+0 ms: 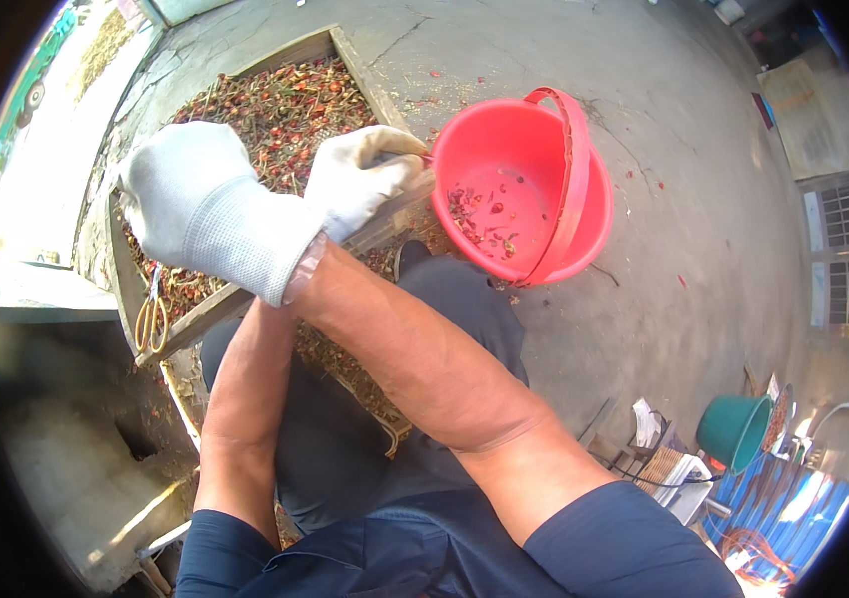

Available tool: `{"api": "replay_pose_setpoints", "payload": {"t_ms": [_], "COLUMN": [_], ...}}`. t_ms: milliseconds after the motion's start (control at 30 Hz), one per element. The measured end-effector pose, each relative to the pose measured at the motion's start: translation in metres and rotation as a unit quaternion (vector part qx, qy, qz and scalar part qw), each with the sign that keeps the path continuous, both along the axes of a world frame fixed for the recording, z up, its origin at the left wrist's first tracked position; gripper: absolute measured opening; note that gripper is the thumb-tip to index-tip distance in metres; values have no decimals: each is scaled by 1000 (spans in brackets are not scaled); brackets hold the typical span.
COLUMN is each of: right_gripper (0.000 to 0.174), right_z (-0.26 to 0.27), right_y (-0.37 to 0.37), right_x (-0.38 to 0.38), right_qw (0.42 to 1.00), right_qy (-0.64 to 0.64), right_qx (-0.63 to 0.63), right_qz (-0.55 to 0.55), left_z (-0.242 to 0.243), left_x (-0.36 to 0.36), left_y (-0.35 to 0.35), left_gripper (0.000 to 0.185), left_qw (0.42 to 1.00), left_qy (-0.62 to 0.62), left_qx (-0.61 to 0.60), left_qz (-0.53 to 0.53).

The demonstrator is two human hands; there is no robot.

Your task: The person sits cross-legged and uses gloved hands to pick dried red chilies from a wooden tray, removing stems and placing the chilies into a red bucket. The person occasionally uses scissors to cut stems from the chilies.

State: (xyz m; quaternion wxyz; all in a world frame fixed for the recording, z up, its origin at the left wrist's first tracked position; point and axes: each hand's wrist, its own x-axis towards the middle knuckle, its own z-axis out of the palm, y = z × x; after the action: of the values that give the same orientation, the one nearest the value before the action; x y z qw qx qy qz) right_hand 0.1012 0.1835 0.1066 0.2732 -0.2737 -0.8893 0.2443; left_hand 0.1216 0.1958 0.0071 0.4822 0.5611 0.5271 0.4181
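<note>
My arms cross, the right forearm passing over the left. My left hand (368, 176), in a white glove, has thumb and forefinger pinched on a small red piece (428, 158) beside the bucket's rim. My right hand (189, 190), also gloved, is curled over the left part of a wooden tray (364, 78); its fingertips are hidden. Dried red pods and stems (282, 112) fill the tray. The red plastic bucket (521, 164) has its handle raised and a few pods and scraps on its bottom. Scissors with yellowish handles (151, 321) lie at the tray's near left corner.
Red bits and seeds are scattered over the cracked concrete floor (678, 187). My knee (462, 306) is close below the bucket. At lower right stand a green bucket (731, 430) and assorted clutter by blue sheeting (783, 493). A bright doorway (28, 209) is at left.
</note>
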Motion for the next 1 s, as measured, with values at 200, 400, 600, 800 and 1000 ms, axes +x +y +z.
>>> {"api": "replay_pose_setpoints", "payload": {"t_ms": [200, 400, 600, 800, 1000], "right_gripper": [22, 22, 20, 19, 20], "right_z": [1, 6, 6, 5, 18], "right_y": [1, 3, 7, 32, 43], "right_x": [0, 8, 19, 42, 74], "right_qw": [999, 999, 1000, 990, 939], "right_qy": [-41, -50, -13, 125, 309], "right_qx": [5, 3, -5, -1, -137], "right_qz": [-13, 10, -12, -73, -60], "left_z": [-25, -30, -16, -4, -31], "left_x": [49, 46, -14, -102, -121], "left_y": [15, 22, 28, 4, -8], "left_gripper": [32, 30, 24, 28, 28], "left_qw": [990, 990, 1000, 949, 931], "left_qy": [-105, -92, -10, -146, 361], "left_qx": [-12, -5, -10, -191, 12], "left_qz": [-96, -110, -20, 204, -42]}}
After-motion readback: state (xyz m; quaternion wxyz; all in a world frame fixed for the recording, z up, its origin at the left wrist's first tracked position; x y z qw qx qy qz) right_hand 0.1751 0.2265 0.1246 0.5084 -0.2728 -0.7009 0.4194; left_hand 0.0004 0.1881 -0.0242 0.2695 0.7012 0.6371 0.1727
